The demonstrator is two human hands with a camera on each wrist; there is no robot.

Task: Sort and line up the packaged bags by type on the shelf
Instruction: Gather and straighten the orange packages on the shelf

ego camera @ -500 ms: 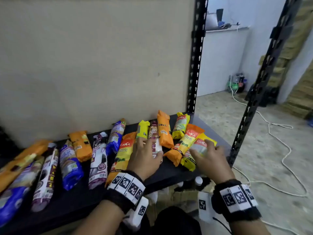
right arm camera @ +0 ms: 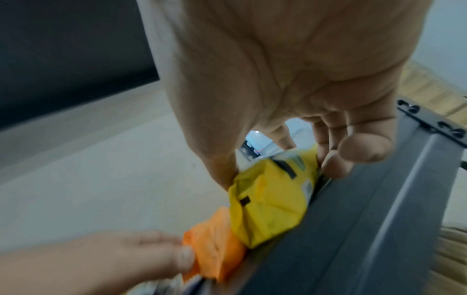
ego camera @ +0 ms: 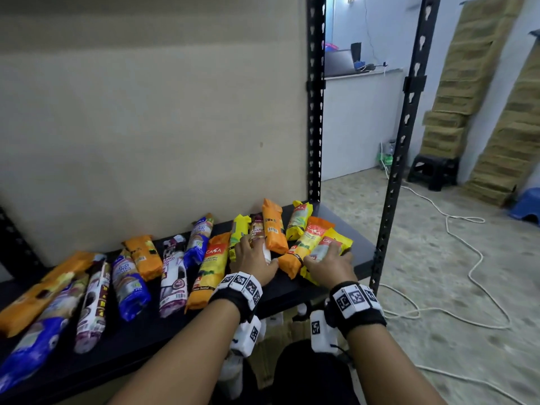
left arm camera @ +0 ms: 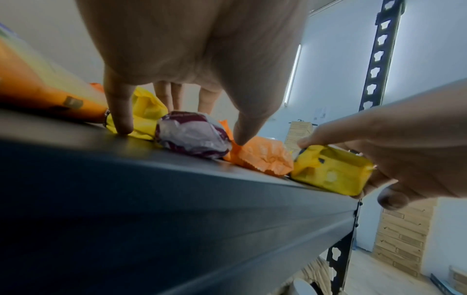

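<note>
Several packaged bags lie on the black shelf (ego camera: 292, 290). My left hand (ego camera: 257, 249) rests on a purple-and-white bag (ego camera: 258, 228). Seen from the left wrist, its fingers straddle that bag (left arm camera: 192, 135): the thumb (left arm camera: 242, 131) touches an orange bag (left arm camera: 262, 157) and one finger (left arm camera: 121, 119) presses on a yellow bag (left arm camera: 146, 111). My right hand (ego camera: 327, 255) grips a yellow bag (ego camera: 333, 244) at the shelf's front right corner, thumb and fingers curled round its end (right arm camera: 267, 209). An orange bag (right arm camera: 217, 245) lies against it.
To the left lies a row of orange, blue and purple-white bags (ego camera: 128, 282). Black perforated uprights (ego camera: 315, 112) (ego camera: 406, 141) stand at the shelf's right end. A beige panel backs the shelf. A white cable (ego camera: 467, 249), a black stool (ego camera: 432, 171) and cardboard stacks lie beyond.
Both hands stay on the same bags as before. The head view has tilted upward a little.
</note>
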